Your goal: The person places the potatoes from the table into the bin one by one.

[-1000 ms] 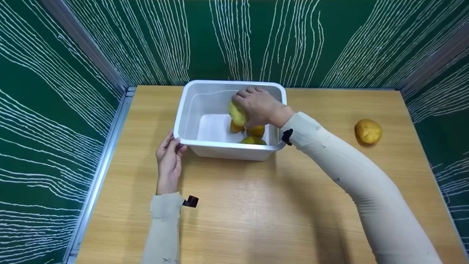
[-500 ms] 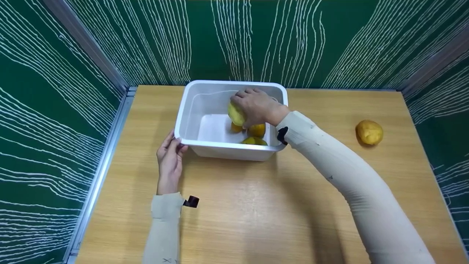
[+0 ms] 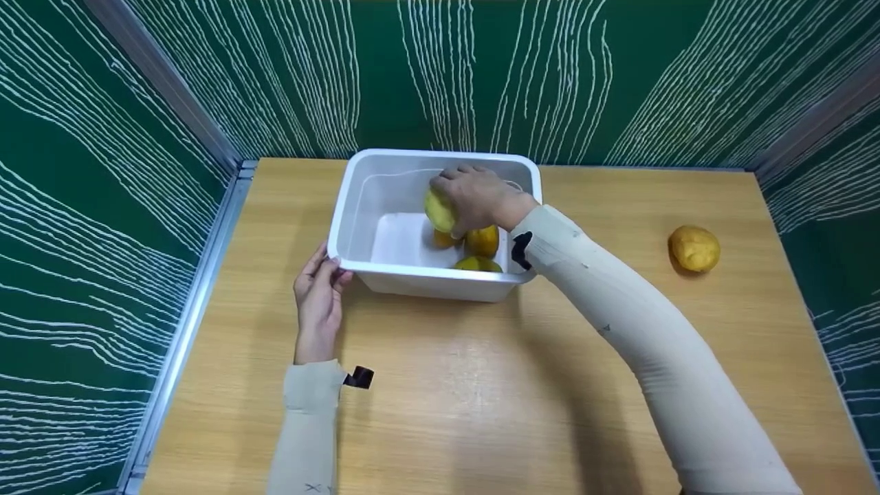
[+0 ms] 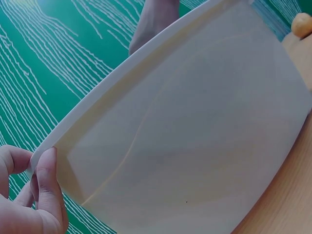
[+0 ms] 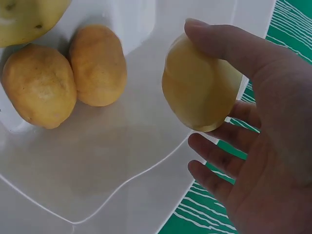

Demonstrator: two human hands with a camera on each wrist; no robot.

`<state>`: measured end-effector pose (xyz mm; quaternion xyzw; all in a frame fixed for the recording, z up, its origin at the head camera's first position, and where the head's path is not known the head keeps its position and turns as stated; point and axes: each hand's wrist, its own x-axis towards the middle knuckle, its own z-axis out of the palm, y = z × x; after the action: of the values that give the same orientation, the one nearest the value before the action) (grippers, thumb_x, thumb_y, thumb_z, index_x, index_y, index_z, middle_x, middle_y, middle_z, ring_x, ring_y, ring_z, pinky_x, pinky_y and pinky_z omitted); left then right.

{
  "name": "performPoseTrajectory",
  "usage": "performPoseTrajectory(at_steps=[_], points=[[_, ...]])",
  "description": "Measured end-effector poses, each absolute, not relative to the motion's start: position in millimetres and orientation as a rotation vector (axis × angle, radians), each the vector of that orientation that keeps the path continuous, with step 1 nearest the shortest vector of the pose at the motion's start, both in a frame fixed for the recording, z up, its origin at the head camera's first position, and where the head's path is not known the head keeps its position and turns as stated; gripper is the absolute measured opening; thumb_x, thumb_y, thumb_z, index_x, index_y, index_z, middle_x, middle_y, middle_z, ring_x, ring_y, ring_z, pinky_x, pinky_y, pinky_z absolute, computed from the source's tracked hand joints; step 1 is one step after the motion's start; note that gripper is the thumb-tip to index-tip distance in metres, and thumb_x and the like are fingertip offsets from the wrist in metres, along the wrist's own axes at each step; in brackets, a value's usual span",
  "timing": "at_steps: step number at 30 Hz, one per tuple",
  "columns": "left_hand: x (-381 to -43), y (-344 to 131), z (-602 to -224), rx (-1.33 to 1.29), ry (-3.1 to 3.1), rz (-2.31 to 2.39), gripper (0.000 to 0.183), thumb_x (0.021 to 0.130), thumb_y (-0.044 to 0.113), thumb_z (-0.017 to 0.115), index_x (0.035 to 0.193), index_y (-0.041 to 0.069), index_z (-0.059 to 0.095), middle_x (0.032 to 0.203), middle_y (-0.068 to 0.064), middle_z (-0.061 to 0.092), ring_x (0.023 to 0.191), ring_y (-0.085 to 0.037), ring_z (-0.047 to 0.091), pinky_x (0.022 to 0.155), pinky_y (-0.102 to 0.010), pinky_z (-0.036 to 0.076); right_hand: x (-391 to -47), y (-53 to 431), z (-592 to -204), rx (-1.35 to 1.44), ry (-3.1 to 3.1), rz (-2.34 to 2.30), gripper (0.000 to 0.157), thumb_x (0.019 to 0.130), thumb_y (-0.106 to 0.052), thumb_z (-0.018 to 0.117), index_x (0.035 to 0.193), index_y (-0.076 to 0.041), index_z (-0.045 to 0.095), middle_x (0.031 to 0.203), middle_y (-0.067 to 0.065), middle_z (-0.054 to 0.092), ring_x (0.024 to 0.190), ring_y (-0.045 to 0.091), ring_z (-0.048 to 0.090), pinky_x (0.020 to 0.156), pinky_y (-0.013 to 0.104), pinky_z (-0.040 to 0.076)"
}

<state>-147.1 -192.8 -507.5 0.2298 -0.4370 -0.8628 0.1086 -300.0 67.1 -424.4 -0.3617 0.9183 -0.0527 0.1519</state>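
My right hand (image 3: 479, 197) is inside a white plastic bin (image 3: 412, 269), holding a yellow-green mango (image 3: 438, 212) between thumb and fingers. In the right wrist view, the thumb lies across the top of this mango and two fingertips are spread below it. Two orange-yellow mangoes (image 5: 97, 66) lie side by side on the bin's floor, beside a larger greenish-yellow mango (image 5: 29, 19) with dark specks. My left hand (image 3: 318, 302) pinches the bin's near left corner, its thumb on the outer side of the rim (image 4: 92, 97) in the left wrist view.
Another yellow mango (image 3: 694, 248) lies on the wooden table (image 3: 440, 412), well right of the bin. Green panels (image 3: 375, 69) with white wavy lines stand behind the bin and at both sides. A metal strip runs along the table's left edge.
My right hand has shifted slightly left inside the bin with the mango, and the right forearm has swung left with it. The left hand stays at the bin's corner.
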Motion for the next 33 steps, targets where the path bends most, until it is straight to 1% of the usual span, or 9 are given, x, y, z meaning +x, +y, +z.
performPoseTrajectory(at_steps=[4,7,10,14,19,22,27,33], points=[[-148,-192,-506,0.676,-1.295,-2.536,0.051,0.102,-0.011,0.051,0.153,-0.007,0.047,0.135,-0.017,0.055,0.077,-0.010,0.062,0.063,-0.013,0.061,-301,65,-429,-1.043,2.605,-0.122,0.088,0.082,-0.027,0.093,0.154,-0.014,0.046,0.150,0.012,0.052,0.130,0.034,0.048,0.124,0.057,0.040],[-148,-191,-506,0.683,-1.294,-2.539,0.052,0.103,-0.011,0.052,0.154,-0.006,0.046,0.134,-0.018,0.055,0.077,-0.010,0.062,0.064,-0.013,0.061,-300,64,-434,-1.035,2.587,-0.103,0.087,0.081,-0.025,0.094,0.154,-0.016,0.047,0.149,0.011,0.053,0.127,0.033,0.049,0.123,0.054,0.042],[-148,-191,-506,0.692,-1.297,-2.537,0.051,0.103,-0.011,0.052,0.154,-0.005,0.047,0.134,-0.018,0.055,0.078,-0.010,0.063,0.065,-0.013,0.061,-299,62,-438,-1.015,2.559,-0.086,0.086,0.081,-0.024,0.094,0.154,-0.018,0.048,0.146,0.009,0.054,0.122,0.031,0.049,0.120,0.052,0.046],[-148,-192,-506,0.690,-1.308,-2.527,0.051,0.103,-0.011,0.051,0.153,-0.005,0.047,0.135,-0.019,0.055,0.079,-0.011,0.063,0.065,-0.012,0.061,-297,60,-443,-1.009,2.500,-0.057,0.082,0.080,-0.025,0.094,0.150,-0.021,0.052,0.139,0.006,0.058,0.118,0.030,0.051,0.113,0.049,0.050],[-147,-193,-508,0.674,-1.315,-2.510,0.051,0.102,-0.013,0.051,0.152,-0.009,0.047,0.131,-0.019,0.056,0.077,-0.010,0.063,0.063,-0.011,0.060,-294,57,-450,-1.057,2.448,-0.011,0.076,0.081,-0.030,0.094,0.147,-0.026,0.056,0.132,0.002,0.061,0.115,0.028,0.049,0.106,0.044,0.051],[-148,-192,-508,0.677,-1.314,-2.505,0.051,0.101,-0.013,0.051,0.152,-0.009,0.047,0.130,-0.019,0.057,0.076,-0.010,0.063,0.063,-0.012,0.060,-291,55,-454,-1.065,2.435,-0.019,0.077,0.080,-0.029,0.095,0.147,-0.029,0.057,0.135,-0.001,0.060,0.115,0.025,0.048,0.109,0.043,0.050],[-147,-192,-507,0.687,-1.309,-2.512,0.051,0.102,-0.012,0.052,0.153,-0.007,0.047,0.131,-0.018,0.057,0.078,-0.011,0.064,0.065,-0.012,0.061,-289,52,-459,-1.061,2.406,-0.037,0.082,0.080,-0.026,0.095,0.152,-0.029,0.056,0.141,-0.002,0.059,0.118,0.025,0.048,0.117,0.049,0.048],[-148,-192,-506,0.691,-1.300,-2.515,0.051,0.102,-0.012,0.052,0.152,-0.007,0.047,0.129,-0.017,0.058,0.077,-0.010,0.064,0.064,-0.012,0.061,-291,52,-464,-1.031,2.397,-0.025,0.083,0.080,-0.029,0.095,0.153,-0.029,0.054,0.143,0.000,0.059,0.122,0.026,0.046,0.119,0.050,0.045]])
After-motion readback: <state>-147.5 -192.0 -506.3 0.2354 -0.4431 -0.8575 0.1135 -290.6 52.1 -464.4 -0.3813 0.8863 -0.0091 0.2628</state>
